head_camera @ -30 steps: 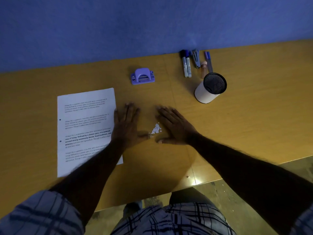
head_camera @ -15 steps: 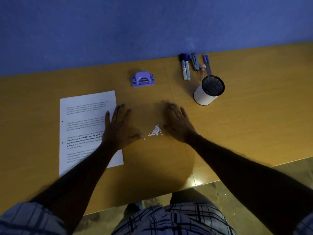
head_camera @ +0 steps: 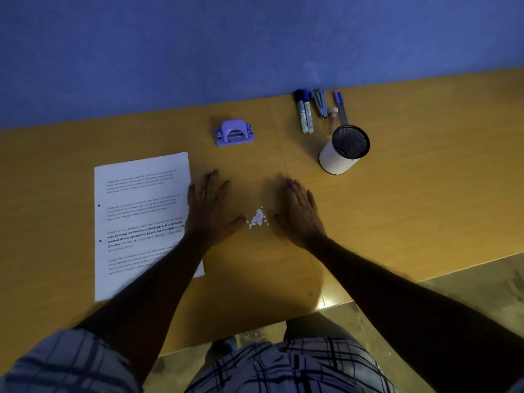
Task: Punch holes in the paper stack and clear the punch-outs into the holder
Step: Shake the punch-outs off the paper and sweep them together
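A small heap of white punch-outs (head_camera: 258, 218) lies on the wooden table (head_camera: 411, 199). My left hand (head_camera: 209, 208) lies flat on the table just left of the heap, its thumb close to it. To the right of the heap, my right hand (head_camera: 300, 214) rests flat with straight fingers. The printed paper stack (head_camera: 141, 219) with two holes on its left edge lies at the left, partly under my left forearm. A purple hole punch (head_camera: 234, 133) sits behind the hands. The white holder with a black mesh rim (head_camera: 344, 150) stands at the back right.
Two markers (head_camera: 304, 114), a stapler-like tool (head_camera: 320, 104) and pens (head_camera: 340, 107) lie along the blue wall behind the holder. The table's front edge runs close to my body, with floor showing at the lower right.
Both hands have spread slightly apart from the heap, the right hand moving right and turning its fingers forward. The heap has stayed in place.
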A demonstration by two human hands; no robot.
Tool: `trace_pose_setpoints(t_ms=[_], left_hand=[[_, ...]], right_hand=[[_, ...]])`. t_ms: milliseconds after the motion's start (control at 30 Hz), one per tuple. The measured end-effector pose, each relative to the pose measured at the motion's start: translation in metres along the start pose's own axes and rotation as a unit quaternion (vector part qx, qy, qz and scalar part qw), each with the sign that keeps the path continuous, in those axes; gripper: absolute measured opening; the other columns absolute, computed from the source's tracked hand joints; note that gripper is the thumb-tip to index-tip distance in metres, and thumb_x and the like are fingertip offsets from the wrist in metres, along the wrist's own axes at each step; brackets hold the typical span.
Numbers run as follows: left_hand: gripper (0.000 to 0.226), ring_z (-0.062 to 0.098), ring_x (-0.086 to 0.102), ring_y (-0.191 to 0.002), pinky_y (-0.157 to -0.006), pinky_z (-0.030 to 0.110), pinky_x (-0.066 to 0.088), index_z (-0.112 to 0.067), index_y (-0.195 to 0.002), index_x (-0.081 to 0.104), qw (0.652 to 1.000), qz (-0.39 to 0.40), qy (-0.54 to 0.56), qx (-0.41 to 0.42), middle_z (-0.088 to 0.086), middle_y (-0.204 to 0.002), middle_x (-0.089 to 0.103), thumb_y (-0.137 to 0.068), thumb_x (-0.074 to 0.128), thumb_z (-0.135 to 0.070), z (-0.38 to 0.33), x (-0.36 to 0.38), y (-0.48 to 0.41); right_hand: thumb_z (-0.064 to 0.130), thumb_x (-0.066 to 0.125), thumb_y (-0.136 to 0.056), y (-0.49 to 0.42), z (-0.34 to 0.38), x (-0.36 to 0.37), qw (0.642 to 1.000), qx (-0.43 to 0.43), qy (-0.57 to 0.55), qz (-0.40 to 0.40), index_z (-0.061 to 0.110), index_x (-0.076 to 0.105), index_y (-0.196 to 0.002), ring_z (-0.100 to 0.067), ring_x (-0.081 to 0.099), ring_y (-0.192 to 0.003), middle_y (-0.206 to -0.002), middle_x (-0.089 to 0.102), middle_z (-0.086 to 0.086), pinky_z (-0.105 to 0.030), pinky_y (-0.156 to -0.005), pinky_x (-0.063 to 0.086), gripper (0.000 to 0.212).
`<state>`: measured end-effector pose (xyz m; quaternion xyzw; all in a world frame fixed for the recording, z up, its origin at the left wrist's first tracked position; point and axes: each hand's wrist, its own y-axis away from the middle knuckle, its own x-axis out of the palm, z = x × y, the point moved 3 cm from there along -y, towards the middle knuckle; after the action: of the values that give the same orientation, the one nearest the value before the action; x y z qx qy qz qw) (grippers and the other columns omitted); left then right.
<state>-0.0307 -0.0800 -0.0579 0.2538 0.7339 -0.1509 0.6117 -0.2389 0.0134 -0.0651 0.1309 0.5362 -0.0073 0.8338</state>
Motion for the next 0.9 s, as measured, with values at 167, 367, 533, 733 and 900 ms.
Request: trace_pose_setpoints(t_ms=[167,367,533,733,900], left_hand=[[0.086,0.03,0.01,-0.148,-0.115,0.06,0.011,-0.015,-0.146,0.03,0.999,-0.008,-0.023,-0.036,0.011,-0.161,0.01,-0.082,0.047,-0.069,0.014,-0.002,0.005],[0.083,0.032,0.006,-0.148,-0.115,0.061,0.005,-0.014,-0.146,0.029,0.998,0.005,-0.035,-0.06,0.015,-0.16,0.008,-0.083,0.049,-0.064,0.008,0.001,0.012],[0.082,0.037,0.009,-0.147,-0.114,0.063,0.008,-0.011,-0.143,0.035,0.998,-0.009,-0.027,-0.058,0.017,-0.16,0.01,-0.082,0.044,-0.065,-0.004,0.007,0.011],[0.087,0.039,0.012,-0.145,-0.113,0.062,0.015,-0.01,-0.142,0.037,0.998,-0.026,-0.004,-0.056,0.017,-0.159,0.012,-0.078,0.042,-0.069,-0.017,0.013,0.011],[0.087,0.036,0.009,-0.147,-0.114,0.061,0.013,-0.011,-0.143,0.037,0.998,-0.027,-0.003,-0.055,0.015,-0.16,0.009,-0.079,0.046,-0.069,-0.018,0.012,0.018]], right_hand=[[0.052,0.044,-0.096,-0.028,0.002,-0.002,0.999,0.027,0.028,-0.02,0.013,0.004,-0.155,-0.022,-0.007,-0.15,-0.163,-0.004,-0.007,-0.044,-0.12,-0.005,0.081],[0.069,0.037,-0.09,-0.029,0.006,0.005,0.998,0.003,0.059,-0.008,0.014,0.006,-0.154,-0.022,-0.008,-0.15,-0.163,-0.004,-0.007,-0.047,-0.121,-0.008,0.09],[0.071,0.043,-0.086,-0.013,-0.005,0.01,0.998,0.006,0.049,-0.024,0.013,0.01,-0.154,-0.021,-0.004,-0.151,-0.164,0.001,-0.006,-0.05,-0.122,-0.003,0.096],[0.066,0.038,-0.092,0.007,-0.018,0.014,0.997,0.027,0.06,-0.048,0.014,0.011,-0.154,-0.02,-0.002,-0.151,-0.164,0.005,-0.005,-0.051,-0.121,0.001,0.086],[0.077,0.033,-0.086,0.012,-0.001,0.023,0.996,0.02,0.079,-0.039,0.014,0.01,-0.155,-0.022,-0.006,-0.151,-0.164,0.002,-0.006,-0.05,-0.119,-0.009,0.096]])
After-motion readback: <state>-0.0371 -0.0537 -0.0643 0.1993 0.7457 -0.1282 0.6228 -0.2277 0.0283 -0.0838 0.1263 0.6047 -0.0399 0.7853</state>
